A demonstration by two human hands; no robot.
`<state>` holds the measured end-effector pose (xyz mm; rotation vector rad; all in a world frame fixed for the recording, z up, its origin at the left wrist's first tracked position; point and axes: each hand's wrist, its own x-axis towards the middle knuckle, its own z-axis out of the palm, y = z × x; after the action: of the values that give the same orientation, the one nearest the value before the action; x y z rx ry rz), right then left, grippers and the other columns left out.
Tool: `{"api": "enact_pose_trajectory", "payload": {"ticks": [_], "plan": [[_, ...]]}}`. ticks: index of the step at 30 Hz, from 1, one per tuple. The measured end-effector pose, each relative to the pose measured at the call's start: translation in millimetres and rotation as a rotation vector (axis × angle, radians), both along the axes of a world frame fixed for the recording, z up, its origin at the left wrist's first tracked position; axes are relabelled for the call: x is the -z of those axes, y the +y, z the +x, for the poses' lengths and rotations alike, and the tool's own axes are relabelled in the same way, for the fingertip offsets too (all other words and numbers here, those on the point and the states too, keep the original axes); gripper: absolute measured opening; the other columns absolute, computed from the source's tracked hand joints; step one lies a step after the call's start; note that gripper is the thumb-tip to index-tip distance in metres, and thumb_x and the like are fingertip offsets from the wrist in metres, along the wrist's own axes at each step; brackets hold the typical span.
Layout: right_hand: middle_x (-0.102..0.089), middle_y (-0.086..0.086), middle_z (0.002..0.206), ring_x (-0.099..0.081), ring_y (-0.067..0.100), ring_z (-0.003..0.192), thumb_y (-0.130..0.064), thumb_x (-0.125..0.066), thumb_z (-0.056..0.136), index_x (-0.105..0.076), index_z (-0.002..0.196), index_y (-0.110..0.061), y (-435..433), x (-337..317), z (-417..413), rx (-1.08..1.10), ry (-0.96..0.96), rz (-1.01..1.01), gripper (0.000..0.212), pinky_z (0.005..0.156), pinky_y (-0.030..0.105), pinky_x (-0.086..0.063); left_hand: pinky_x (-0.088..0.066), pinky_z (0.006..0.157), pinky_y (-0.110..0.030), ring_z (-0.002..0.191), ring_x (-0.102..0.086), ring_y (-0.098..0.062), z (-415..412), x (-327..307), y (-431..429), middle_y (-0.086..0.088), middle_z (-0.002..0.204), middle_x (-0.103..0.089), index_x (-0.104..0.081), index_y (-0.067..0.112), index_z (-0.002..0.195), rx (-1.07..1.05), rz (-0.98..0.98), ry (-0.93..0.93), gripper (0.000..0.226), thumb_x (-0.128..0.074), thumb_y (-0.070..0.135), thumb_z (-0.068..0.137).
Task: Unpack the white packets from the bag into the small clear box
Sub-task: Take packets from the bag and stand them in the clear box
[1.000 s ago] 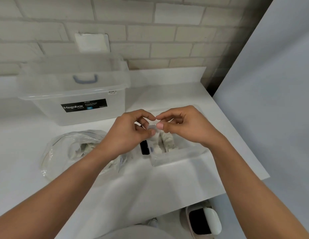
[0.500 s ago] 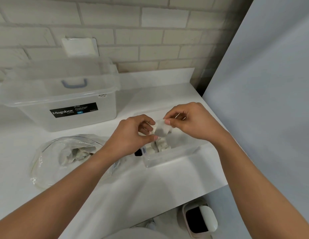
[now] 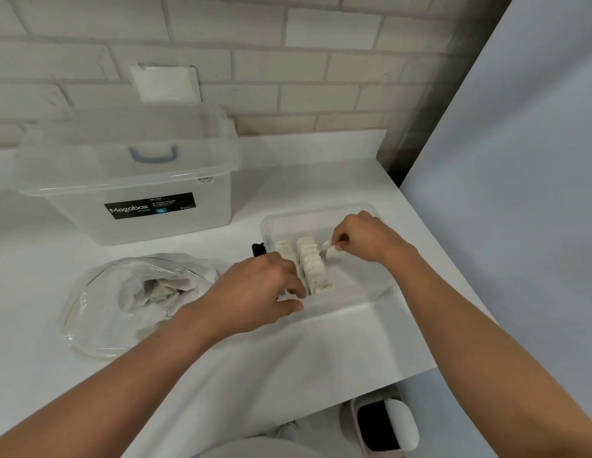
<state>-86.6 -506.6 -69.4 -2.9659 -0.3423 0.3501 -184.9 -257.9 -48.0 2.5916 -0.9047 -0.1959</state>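
The small clear box (image 3: 349, 300) sits on the white counter right of centre, with several white packets (image 3: 313, 269) standing in rows inside it. My right hand (image 3: 364, 238) is over the box and pinches one white packet (image 3: 332, 251) beside the rows. My left hand (image 3: 258, 292) grips the box's near left rim, thumb outside and fingers inside. The clear plastic bag (image 3: 136, 299) lies open on the counter to the left, with more white packets (image 3: 159, 290) bunched inside.
A large clear Megabox tub (image 3: 129, 180) with its lid on stands at the back left against the brick wall. The counter's front edge (image 3: 321, 408) runs diagonally below my arms, with a small bin (image 3: 383, 428) on the floor. A pale wall panel (image 3: 519, 193) bounds the right.
Both hands held one packet above the box. Now my right hand alone has lowered it into the box, and my left hand has dropped to the box's near rim.
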Motion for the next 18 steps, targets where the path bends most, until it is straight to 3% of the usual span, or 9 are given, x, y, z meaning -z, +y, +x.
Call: {"api": "enact_pose_trajectory", "payload": {"ticks": [8, 18], "plan": [[-0.069, 0.009, 0.106, -0.066, 0.029, 0.088, -0.022, -0.067, 0.097, -0.072, 0.109, -0.017, 10, 22, 7, 0.062, -0.062, -0.148, 0.014, 0.071, 0.03, -0.043, -0.052, 0.081, -0.035, 0.102, -0.054, -0.004, 1, 2, 1, 0.017, 0.102, -0.066, -0.074, 0.037, 0.11, 0.01, -0.01, 0.0, 0.021, -0.065, 0.046, 0.092], [-0.068, 0.011, 0.109, -0.063, 0.034, 0.097, -0.029, -0.068, 0.095, -0.068, 0.116, -0.016, 11, 6, -3, 0.129, -0.155, -0.137, 0.024, 0.082, 0.038, -0.055, -0.051, 0.086, -0.033, 0.106, -0.052, -0.003, -6, 1, 10, 0.018, 0.111, -0.061, -0.068, 0.036, 0.119, 0.019, -0.075, -0.029, 0.026, -0.064, 0.044, 0.094]]}}
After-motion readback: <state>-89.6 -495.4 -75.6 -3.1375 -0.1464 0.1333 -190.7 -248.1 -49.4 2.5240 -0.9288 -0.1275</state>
